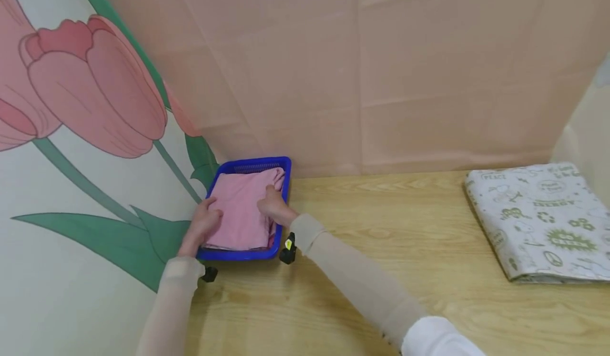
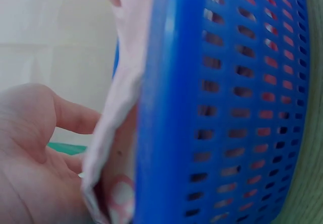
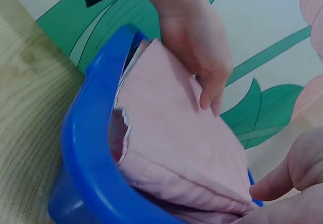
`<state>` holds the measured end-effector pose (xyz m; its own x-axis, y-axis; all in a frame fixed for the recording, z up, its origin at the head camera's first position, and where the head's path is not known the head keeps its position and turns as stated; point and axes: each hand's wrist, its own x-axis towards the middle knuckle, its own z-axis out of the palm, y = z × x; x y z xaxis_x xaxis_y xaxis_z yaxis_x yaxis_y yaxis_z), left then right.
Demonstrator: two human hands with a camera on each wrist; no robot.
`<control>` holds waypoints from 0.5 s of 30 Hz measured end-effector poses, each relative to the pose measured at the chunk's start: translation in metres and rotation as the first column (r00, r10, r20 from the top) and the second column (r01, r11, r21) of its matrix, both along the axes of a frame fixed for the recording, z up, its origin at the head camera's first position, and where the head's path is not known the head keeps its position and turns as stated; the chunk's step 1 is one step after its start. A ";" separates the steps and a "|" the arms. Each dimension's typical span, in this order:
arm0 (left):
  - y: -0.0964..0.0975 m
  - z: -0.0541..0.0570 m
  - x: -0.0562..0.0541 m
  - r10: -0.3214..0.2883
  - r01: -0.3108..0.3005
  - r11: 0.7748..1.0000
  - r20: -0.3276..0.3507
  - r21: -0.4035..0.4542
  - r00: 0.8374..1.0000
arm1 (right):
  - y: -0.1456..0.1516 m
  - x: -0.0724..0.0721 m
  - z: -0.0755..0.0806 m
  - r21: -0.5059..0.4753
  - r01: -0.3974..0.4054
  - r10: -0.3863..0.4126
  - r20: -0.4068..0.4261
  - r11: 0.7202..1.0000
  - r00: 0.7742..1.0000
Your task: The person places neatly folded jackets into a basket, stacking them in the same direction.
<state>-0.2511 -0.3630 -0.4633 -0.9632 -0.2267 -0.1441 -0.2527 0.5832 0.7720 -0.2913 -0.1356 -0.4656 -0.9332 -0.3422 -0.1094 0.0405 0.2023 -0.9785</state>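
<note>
In the head view, a folded pink cloth (image 1: 238, 202) lies in a blue plastic basket (image 1: 248, 255) by the mural wall. My left hand (image 1: 206, 222) rests on the cloth's left edge, fingertips touching it; the left wrist view shows this hand (image 2: 35, 148) with fingers fairly straight against the fabric. At the opposite edge my right hand (image 1: 276, 206) pinches the cloth, thumb on top. In the right wrist view, the thumb and a finger of that hand (image 3: 298, 188) meet at the folded edge of the cloth (image 3: 176, 123). More fabric shows beneath the pink layer.
A folded white cloth with green prints (image 1: 543, 223) lies at the right on the wooden surface (image 1: 381, 229). Behind stands a wall covered in peach sheeting (image 1: 405, 70). The tulip-painted wall (image 1: 109, 181) stands close beside the basket's left side.
</note>
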 end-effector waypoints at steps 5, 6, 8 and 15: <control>0.008 0.010 0.001 -0.006 0.007 1.000 0.030 -0.012 1.000 | 0.008 0.001 0.011 0.057 -0.012 0.011 0.011 0.998 1.000; 0.009 0.012 0.001 -0.006 0.007 1.000 0.027 -0.024 1.000 | 0.011 0.001 0.013 0.049 -0.020 0.019 0.011 0.999 1.000; 0.012 0.015 0.001 -0.005 0.005 0.999 0.018 -0.051 1.000 | 0.015 0.003 0.017 0.007 -0.031 0.031 0.013 0.999 0.999; 0.018 0.024 0.001 -0.005 0.008 0.995 0.030 -0.098 1.000 | 0.022 0.008 0.031 -0.042 -0.033 0.035 0.052 0.999 0.998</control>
<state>-0.2498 -0.3448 -0.4389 -0.9603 -0.2349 -0.1503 -0.2709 0.6576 0.7030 -0.2832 -0.1135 -0.4343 -0.9143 -0.3788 -0.1434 0.0863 0.1636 -0.9827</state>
